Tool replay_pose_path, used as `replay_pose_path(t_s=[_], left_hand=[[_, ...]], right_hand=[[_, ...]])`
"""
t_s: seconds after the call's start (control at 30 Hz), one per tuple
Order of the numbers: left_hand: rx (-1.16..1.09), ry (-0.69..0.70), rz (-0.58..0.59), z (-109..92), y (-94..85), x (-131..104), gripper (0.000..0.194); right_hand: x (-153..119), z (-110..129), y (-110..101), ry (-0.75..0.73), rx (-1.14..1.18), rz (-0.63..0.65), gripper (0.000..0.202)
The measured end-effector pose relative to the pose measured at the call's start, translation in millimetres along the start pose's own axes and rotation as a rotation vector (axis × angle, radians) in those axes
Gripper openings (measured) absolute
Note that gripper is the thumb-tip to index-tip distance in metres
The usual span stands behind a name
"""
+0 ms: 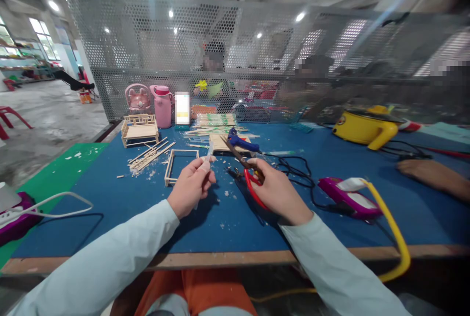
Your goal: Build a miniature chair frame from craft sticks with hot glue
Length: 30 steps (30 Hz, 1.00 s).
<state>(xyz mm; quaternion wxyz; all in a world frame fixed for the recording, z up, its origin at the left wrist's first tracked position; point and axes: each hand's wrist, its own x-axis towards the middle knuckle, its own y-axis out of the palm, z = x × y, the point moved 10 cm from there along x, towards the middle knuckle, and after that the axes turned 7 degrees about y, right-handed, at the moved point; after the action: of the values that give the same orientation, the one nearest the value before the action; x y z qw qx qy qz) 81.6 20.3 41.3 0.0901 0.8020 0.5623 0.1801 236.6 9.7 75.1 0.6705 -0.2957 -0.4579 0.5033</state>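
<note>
My left hand point(193, 184) is closed, pinching a thin translucent stick point(210, 150) that looks like a glue stick; its upper end rises past the fingertips. Red-handled scissors point(253, 193) are in my right hand point(277, 189), with the dark blades pointing up and to the left. Just beyond the blades a blue glue gun point(243, 143) lies on a flat pale wooden piece point(218, 145). Left of my left hand is a small open wooden frame point(168, 167). Dark pliers point(238, 175) lie partly hidden near the scissors.
Loose wooden sticks point(150, 154) and a small wooden model bed point(139, 131) are at the left. Behind stand a pink bottle point(162, 108), a lit phone point(182, 108) and a mesh screen point(257, 61). To the right are a purple power strip point(350, 201), a yellow pot point(358, 127) and another person's hand point(422, 171).
</note>
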Motion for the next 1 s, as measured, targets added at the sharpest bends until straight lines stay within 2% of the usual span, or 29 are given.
replay_pose_path(t_s=[0.13, 0.23, 0.4, 0.6, 0.7, 0.83, 0.9, 1.0], left_hand=[[0.003, 0.020, 0.005, 0, 1.0, 1, 0.033], [0.030, 0.037, 0.008, 1, -0.1, 2, 0.030], [0.039, 0.044, 0.020, 2, -0.1, 2, 0.035], [-0.059, 0.024, 0.018, -3, 5.8, 2, 0.035], [-0.105, -0.024, -0.006, 0, 6.7, -2, 0.029], [-0.079, -0.126, 0.044, 13, 12.8, -8, 0.033], [-0.086, -0.101, 0.023, 12, 10.1, -7, 0.032], [-0.132, -0.065, -0.049, 9, 1.5, -2, 0.025]], right_hand=[[-13, 25, -8, -0.133, -0.023, -0.135, 0.036], [-21, 39, -8, -0.208, -0.086, -0.188, 0.040], [-21, 41, -12, -0.230, -0.167, -0.263, 0.035], [-19, 43, -13, -0.259, -0.167, -0.344, 0.031], [-14, 38, -23, -0.178, -0.249, -0.397, 0.031], [-4, 1, -60, 0.128, -0.344, -0.530, 0.031], [5, -14, -57, 0.167, -0.325, -0.399, 0.030], [14, -24, -21, 0.140, -0.263, -0.057, 0.028]])
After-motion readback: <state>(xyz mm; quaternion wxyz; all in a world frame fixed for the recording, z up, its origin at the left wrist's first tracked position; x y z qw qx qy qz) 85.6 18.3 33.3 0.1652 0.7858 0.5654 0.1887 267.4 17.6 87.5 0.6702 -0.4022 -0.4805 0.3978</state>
